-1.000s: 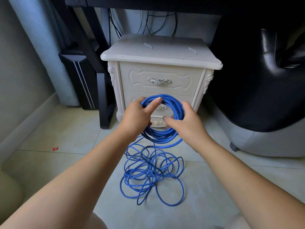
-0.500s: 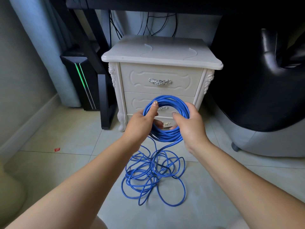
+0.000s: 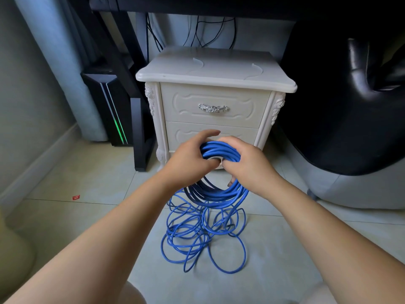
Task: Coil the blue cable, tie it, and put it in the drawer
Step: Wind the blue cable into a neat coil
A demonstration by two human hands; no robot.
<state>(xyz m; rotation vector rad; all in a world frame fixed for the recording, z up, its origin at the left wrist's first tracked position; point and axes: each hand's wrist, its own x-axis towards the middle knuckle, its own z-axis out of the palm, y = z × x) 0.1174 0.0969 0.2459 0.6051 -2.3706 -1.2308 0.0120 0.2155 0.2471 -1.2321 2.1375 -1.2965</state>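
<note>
Cabinet (image 3: 215, 75): both drawers (image 3: 241, 106) shut. Blue cable (image 3: 219, 150): coil tilted flatter than 0.5 s ago, loose loops left on the floor (image 3: 87, 183) — coiling unfinished. Left hand (image 3: 186, 159) and right hand (image 3: 247, 165) have closed in — both grip the coil's top.

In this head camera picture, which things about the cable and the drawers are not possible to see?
Head view, lower drawer: its handle is hidden behind the left hand, the right hand and the blue cable they grip.
Head view, cable ends: lost among the loose loops on the floor, too thin to tell.
Head view, insides of the upper drawer and the lower one: both fronts are closed.
</note>
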